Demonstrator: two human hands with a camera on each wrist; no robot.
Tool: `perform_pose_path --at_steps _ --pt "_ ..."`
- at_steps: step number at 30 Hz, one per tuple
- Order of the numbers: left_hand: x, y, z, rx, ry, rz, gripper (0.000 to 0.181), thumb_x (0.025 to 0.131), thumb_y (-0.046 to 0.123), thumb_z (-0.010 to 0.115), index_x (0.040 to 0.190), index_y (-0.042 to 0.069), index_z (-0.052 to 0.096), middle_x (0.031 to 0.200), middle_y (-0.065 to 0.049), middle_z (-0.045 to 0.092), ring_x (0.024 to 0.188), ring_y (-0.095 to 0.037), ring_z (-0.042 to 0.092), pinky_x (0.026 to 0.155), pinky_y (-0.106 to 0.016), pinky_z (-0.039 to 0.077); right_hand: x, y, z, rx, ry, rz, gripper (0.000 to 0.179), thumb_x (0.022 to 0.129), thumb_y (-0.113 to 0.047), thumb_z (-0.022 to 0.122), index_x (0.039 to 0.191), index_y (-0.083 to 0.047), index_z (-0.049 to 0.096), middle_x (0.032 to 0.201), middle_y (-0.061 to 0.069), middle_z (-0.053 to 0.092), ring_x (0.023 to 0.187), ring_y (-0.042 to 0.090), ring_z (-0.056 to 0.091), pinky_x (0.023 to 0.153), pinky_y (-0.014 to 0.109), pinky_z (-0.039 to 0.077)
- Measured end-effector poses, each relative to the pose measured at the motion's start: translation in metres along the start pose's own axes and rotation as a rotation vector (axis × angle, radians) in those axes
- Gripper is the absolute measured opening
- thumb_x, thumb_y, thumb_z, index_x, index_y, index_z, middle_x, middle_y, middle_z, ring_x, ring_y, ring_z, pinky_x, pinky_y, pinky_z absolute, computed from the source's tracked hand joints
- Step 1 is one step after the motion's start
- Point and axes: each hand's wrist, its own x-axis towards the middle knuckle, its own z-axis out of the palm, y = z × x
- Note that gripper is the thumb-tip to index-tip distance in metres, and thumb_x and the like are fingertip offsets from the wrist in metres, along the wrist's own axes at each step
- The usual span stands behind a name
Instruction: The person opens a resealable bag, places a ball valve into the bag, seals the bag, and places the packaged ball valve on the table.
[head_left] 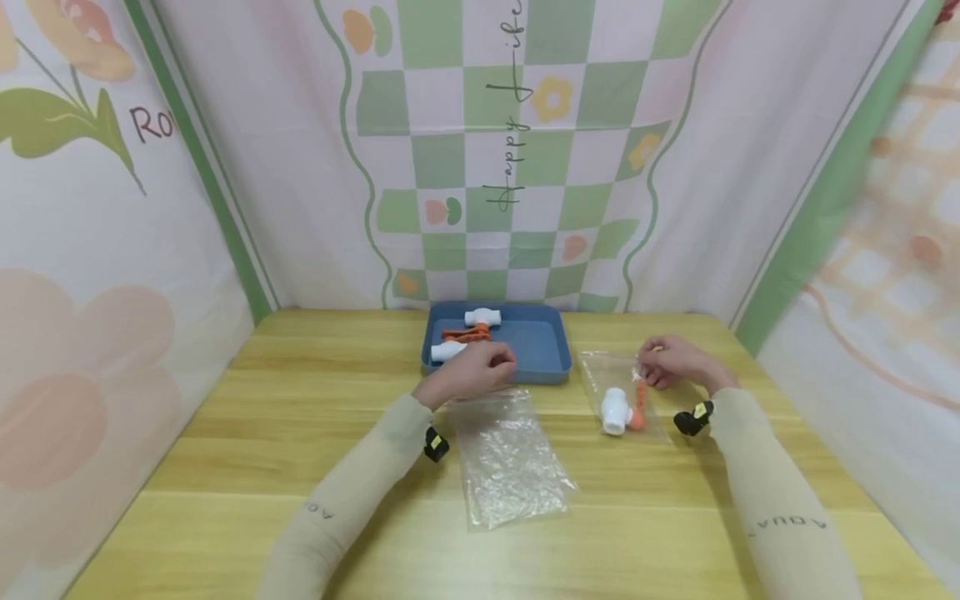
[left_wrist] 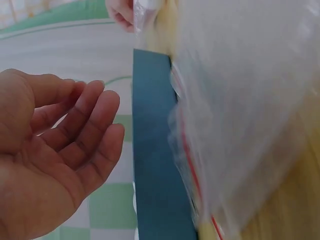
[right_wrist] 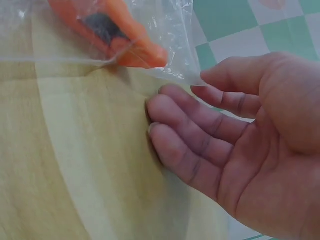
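Observation:
My left hand (head_left: 480,367) hovers by the near edge of the blue tray (head_left: 551,377), its fingers loosely bent and holding nothing in the left wrist view. Just below it, clear zip bags (head_left: 513,467) lie crinkled on the table; a red seal line (left_wrist: 192,165) shows in the left wrist view. My right hand (head_left: 671,362) pinches a corner of another clear bag (right_wrist: 182,65) between thumb and index finger. Inside that bag is a white ball valve (head_left: 615,412) with an orange handle (right_wrist: 142,50). The other right fingers hang loosely bent near the tabletop.
In the tray's left part lie white valves (head_left: 482,317) with orange handles (head_left: 467,333); my left hand partly covers one. The wooden table (head_left: 225,442) meets a patterned curtain (head_left: 510,167) at its back, with more cloth at both sides.

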Motion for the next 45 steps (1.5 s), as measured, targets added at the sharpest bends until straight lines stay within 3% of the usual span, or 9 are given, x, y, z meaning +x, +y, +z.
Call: perform_pose_path --at_steps 6,12,17,25,30,40,45 --pt "-0.009 -0.014 -0.002 0.119 -0.058 -0.038 0.017 0.1 0.025 0.056 0.104 0.013 0.068 0.093 0.003 0.067 0.081 -0.007 0.059 0.073 -0.025 0.049 -0.004 -0.014 -0.002 -0.13 0.034 -0.002 0.031 0.097 -0.009 0.049 0.12 0.012 0.047 0.089 0.019 0.066 0.074 0.024 0.065 0.067 0.039 0.057" --pt "-0.014 -0.021 -0.002 0.177 -0.081 -0.072 0.012 0.099 0.024 0.057 0.1 0.016 0.066 0.09 0.005 0.066 0.077 -0.008 0.058 0.07 -0.025 0.049 -0.011 -0.04 -0.003 -0.297 0.066 -0.078 0.035 0.102 -0.02 0.047 0.118 0.011 0.052 0.104 0.027 0.062 0.086 0.029 0.064 0.072 0.041 0.057" --pt "-0.017 -0.023 0.0 0.218 -0.1 -0.08 0.009 0.099 0.023 0.058 0.1 0.016 0.065 0.092 0.004 0.067 0.079 -0.008 0.059 0.071 -0.024 0.05 -0.018 -0.064 0.004 -0.263 0.019 -0.144 0.038 0.103 -0.023 0.047 0.12 0.011 0.051 0.109 0.03 0.061 0.09 0.031 0.066 0.074 0.042 0.058" --pt "-0.018 -0.024 0.004 0.243 -0.092 -0.094 0.014 0.097 0.022 0.062 0.107 0.013 0.064 0.097 0.001 0.067 0.084 -0.01 0.06 0.077 -0.027 0.051 -0.041 -0.106 0.024 -0.226 -0.038 -0.224 0.033 0.102 -0.024 0.05 0.117 0.005 0.056 0.108 0.024 0.063 0.092 0.031 0.066 0.079 0.043 0.058" --pt "-0.019 -0.023 0.007 0.262 -0.113 -0.117 0.017 0.096 0.022 0.063 0.109 0.012 0.064 0.098 0.001 0.067 0.083 -0.009 0.059 0.077 -0.026 0.051 -0.046 -0.125 0.039 -0.266 -0.051 -0.286 0.029 0.102 -0.026 0.052 0.111 0.0 0.061 0.101 0.015 0.066 0.086 0.021 0.067 0.076 0.04 0.058" --pt "-0.019 -0.019 0.01 0.342 -0.137 -0.163 0.009 0.095 0.012 0.058 0.1 0.012 0.066 0.093 0.001 0.065 0.081 -0.01 0.058 0.072 -0.024 0.048 -0.05 -0.148 0.059 -0.295 -0.113 -0.363 0.024 0.103 -0.026 0.051 0.109 -0.007 0.064 0.1 0.015 0.066 0.085 0.019 0.067 0.077 0.04 0.058" --pt "-0.017 -0.021 0.01 0.353 -0.102 -0.125 0.013 0.092 0.004 0.054 0.086 0.013 0.062 0.08 0.002 0.06 0.074 -0.011 0.054 0.066 -0.024 0.043 -0.051 -0.154 0.062 -0.279 -0.111 -0.381 0.025 0.103 -0.029 0.051 0.109 -0.007 0.063 0.098 0.009 0.065 0.086 0.02 0.067 0.078 0.042 0.058"
